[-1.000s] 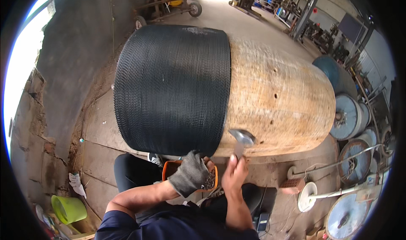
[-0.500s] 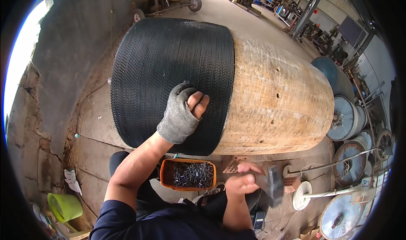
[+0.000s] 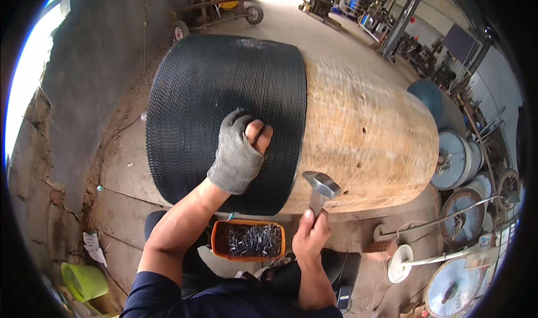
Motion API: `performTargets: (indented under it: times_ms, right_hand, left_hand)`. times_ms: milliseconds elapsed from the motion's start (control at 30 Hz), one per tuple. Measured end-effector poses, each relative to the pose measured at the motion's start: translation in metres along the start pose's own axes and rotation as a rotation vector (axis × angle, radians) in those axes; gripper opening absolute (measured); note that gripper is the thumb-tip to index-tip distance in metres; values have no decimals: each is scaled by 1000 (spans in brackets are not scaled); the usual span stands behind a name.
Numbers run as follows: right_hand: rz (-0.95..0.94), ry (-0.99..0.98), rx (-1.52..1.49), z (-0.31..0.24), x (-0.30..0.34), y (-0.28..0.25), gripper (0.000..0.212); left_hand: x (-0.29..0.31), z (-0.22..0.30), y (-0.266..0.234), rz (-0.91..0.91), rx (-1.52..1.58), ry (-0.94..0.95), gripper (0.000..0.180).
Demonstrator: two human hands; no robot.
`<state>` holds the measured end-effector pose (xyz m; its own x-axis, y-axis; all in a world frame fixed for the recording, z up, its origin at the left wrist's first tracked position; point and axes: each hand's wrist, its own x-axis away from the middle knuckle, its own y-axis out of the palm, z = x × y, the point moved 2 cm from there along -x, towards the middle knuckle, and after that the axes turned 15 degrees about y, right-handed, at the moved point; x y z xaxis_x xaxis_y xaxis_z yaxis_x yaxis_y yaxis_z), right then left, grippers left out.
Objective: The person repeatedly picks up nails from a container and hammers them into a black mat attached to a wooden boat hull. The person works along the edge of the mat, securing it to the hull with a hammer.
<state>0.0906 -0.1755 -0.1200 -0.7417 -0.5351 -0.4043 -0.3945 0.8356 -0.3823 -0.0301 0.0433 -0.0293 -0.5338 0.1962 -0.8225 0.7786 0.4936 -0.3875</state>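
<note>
A large wooden drum [image 3: 386, 124] lies on its side in front of me, its left half covered in tightly packed black ridged rows [image 3: 207, 88]. My left hand [image 3: 238, 155], in a grey glove with some fingertips bare, rests on this black part with its fingers curled together; what they pinch, if anything, is hidden. In my right hand [image 3: 311, 239] is a hammer [image 3: 321, 184], gripped by its handle, the metal head raised in front of the drum's lower wooden edge. Below the drum an orange-rimmed bin [image 3: 246, 258] holds many small dark metal pieces [image 3: 255, 240].
On the left stand a dark wall [image 3: 95, 82] and a lime-green bucket [image 3: 84, 281]. To the right are a brick [image 3: 381, 249], a white round base with a pole [image 3: 399, 265], and several metal drums [image 3: 451, 158]. A wheeled cart [image 3: 224, 12] stands beyond the drum.
The hammer has come up and to the left, from beside the brick to the drum's lower edge. My left hand keeps nearly the same place on the black rows.
</note>
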Motion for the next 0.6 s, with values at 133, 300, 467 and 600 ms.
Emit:
performTargets:
  times_ms: [133,300,467,600]
  right_hand:
    - [115,-233,-209,-8,-2,-5,29]
    - [-84,252,304,31,8,15,23]
    - [-11,145,146,28,20,4,17]
    - [-43,92,160,36,21,-2,18]
  left_hand:
    - [-10,-8,-2,-135,-110,-99,46]
    - [-22,13,-17,-103,96,-144,52]
    - [-3,93,-11,-59,535,-210,59]
    - [-4,97,-6,-95,449,-194,63]
